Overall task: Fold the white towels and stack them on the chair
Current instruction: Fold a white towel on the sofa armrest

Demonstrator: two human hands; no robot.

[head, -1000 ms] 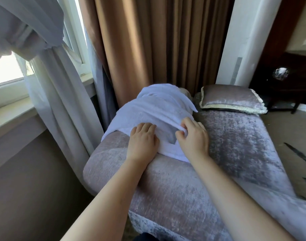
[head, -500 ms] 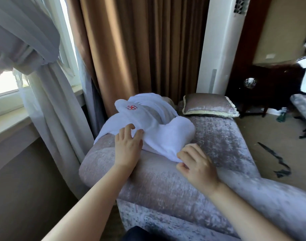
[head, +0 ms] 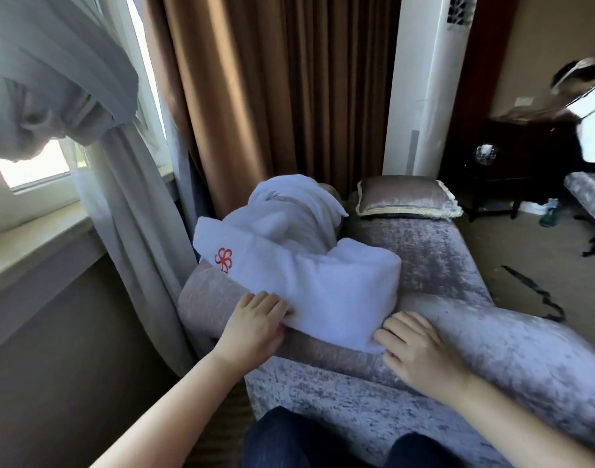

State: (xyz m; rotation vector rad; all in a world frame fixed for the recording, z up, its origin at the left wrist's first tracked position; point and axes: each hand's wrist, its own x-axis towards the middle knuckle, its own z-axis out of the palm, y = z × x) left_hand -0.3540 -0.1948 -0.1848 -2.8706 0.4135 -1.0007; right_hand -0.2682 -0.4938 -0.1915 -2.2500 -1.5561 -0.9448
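1. Records one white towel [head: 326, 292] doubled into a thick pad, red emblem [head: 224, 260] turned up; spread flat a second ago, folded over since.
2. Places it across the rolled arm of the chair [head: 441, 265], against a second towel [head: 299, 204], bunched and unfolded, just behind.
3. Notes the left hand [head: 255, 327] at the pad's near left edge: fingers straight, touching, gripping nothing.
4. Notes the right hand [head: 421, 352] flat on the upholstery, fingertips at the near right corner, no longer pinching cloth.
5. Judges one fold made and edges being squared; second towel not yet begun, no stack yet.
6. Lists the surface: grey crushed velvet, rounded, so likely to let a pad slip.
7. Lists the room: matching cushion [head: 407, 197], brown curtain [head: 272, 96], sheer curtain [head: 120, 214], window sill [head: 29, 255], white column unit [head: 427, 96], carpet [head: 525, 244].
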